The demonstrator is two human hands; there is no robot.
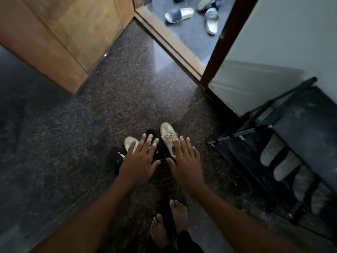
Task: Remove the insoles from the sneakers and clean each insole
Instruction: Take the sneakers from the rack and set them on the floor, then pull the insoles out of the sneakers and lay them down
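Here: both hands held out flat, palms down, fingers straight and spread, holding nothing. Left hand (139,157) overlaps beige sneaker (129,142) and black sneaker (117,157). Right hand (186,161) overlaps second beige sneaker (168,136). Contact with shoes unclear. Second black sneaker (152,131) between beige pair. All four stand on dark speckled floor (73,143). Bare feet (175,220) nearer camera. Black shoe rack (306,121) at right. Slippers (179,14) beyond open doorway.

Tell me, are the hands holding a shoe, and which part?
No, nothing is held. The left hand and the right hand are both spread open with straight fingers over the sneakers.
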